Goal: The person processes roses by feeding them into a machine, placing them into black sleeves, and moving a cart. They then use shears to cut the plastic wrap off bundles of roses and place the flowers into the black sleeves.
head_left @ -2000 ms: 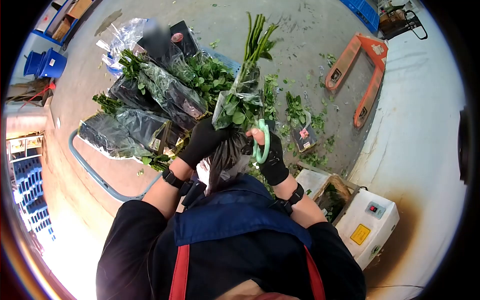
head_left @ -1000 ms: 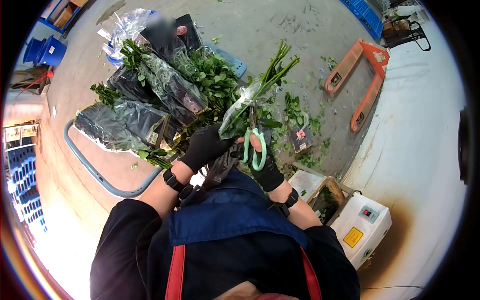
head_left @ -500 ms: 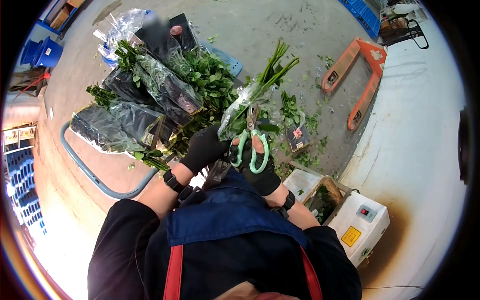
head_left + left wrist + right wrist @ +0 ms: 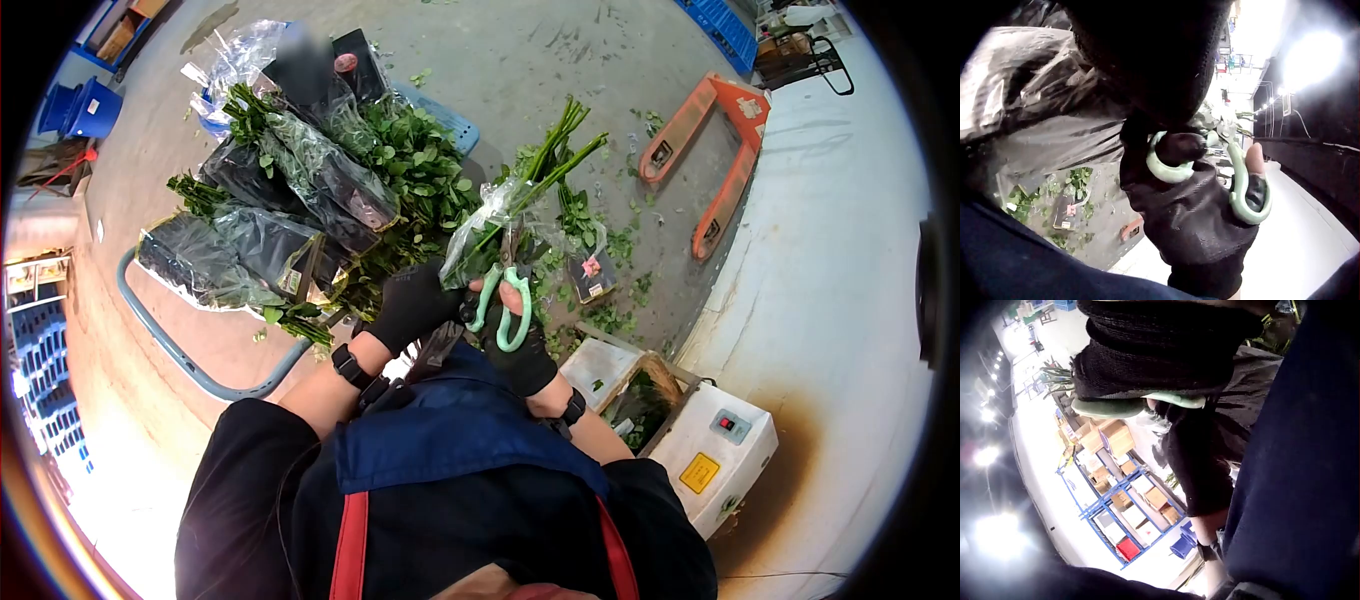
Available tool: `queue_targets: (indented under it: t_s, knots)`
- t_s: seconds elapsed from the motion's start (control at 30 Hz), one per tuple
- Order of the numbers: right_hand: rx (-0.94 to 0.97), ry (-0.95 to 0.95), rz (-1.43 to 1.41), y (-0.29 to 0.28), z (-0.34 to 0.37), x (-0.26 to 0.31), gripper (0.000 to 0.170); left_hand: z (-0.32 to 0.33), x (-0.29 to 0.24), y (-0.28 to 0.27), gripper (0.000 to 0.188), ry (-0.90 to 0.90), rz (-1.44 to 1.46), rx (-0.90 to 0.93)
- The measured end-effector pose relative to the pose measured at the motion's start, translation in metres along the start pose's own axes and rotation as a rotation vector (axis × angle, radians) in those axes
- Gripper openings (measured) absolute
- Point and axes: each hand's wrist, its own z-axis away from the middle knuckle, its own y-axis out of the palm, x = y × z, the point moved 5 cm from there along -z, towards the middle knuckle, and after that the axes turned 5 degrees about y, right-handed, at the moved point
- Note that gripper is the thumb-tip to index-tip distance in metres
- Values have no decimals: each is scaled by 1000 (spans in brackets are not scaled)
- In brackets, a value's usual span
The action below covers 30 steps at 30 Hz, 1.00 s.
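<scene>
Black gloves cover both hands, which come together at the middle of the head view, just above a navy apron (image 4: pixel 430 440). The left hand (image 4: pixel 413 300) grips the lower end of a bunch of leafy stems (image 4: pixel 465 252) wrapped in clear plastic. That bunch leans toward the upper right of the frame, its bare green stem ends fanning out from the wrap. The right hand (image 4: pixel 522 352), just beside it, grasps a pair of shears (image 4: pixel 512 273) with pale green handles, thumb and fingers set through the loops. Their blades point up in front of the wrap; whether they touch a stem I cannot tell. The left wrist view shows both handle loops around gloved digits, with one bare fingertip poking out.

At the upper left of the frame, more wrapped bunches (image 4: pixel 330 185) lie heaped on one another, leaves spilling from their ends, near a curved grey rail (image 4: pixel 185 362). Right of centre, a small dark package (image 4: pixel 593 280) with a pink patch lies on the concrete floor (image 4: pixel 560 50) among scattered leaves. An orange pallet jack (image 4: pixel 743 105) stands at the upper right, and a white machine (image 4: pixel 715 455) with a red switch at the lower right.
</scene>
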Motion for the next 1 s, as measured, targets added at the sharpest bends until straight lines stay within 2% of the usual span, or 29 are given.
queue_targets:
  t_s: [0.1,0.13,0.23,0.3,0.37,0.43,0.57,0.7,0.73,0.83,0.87,0.97,1.0]
  knots:
    - [178,52,-84,14,10,4,43,-1,1,-2,42,37,24,-19]
    - [169,23,-15,16,8,3,49,-1,-1,-5,43,27,19,-13]
    - [144,58,-19,19,12,18,49,0,-3,-12,43,18,21,-3]
    - [102,-99,297,13,5,26,47,1,-4,-13,43,43,49,-14]
    - [180,-8,146,9,-1,19,45,1,0,-12,44,47,40,11]
    - [166,88,205,-2,-4,0,42,1,2,-12,44,41,43,19]
    - [77,16,181,-8,-19,10,43,5,3,-12,43,59,93,26]
    - [126,-187,366,-21,-34,4,38,7,10,-8,43,24,62,41]
    - [113,-124,405,-19,-29,3,38,7,10,-9,43,35,70,31]
    - [116,-135,277,-8,-20,14,39,9,12,-8,42,57,78,22]
    - [50,-77,343,-14,-26,15,48,10,13,-5,42,58,70,31]
    - [-34,-236,455,5,-22,37,48,11,12,-4,40,55,55,26]
    - [-43,-302,375,15,-13,49,33,12,12,-4,40,51,53,18]
